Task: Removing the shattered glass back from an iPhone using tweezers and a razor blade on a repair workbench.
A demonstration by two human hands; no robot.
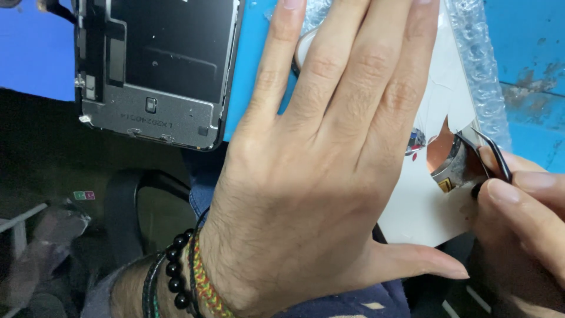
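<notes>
Left hand [318, 176] spread flat on one white sheet [424, 206]; right hand [524, 218] pinches one pair of tweezers [491, 153].

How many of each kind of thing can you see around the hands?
Hands: 2 (left hand, right hand)
Tweezers: 1
Phone screen panel: 1
White sheet: 1
Bubble wrap: 1
Blue mat: 1
Wristbands: several, too bunched to count exactly
Total without wristbands: 7

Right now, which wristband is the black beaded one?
On the left hand, the black bead bracelet sits between a thin black cord and a multicoloured woven band, which lies nearest the hand.
</notes>
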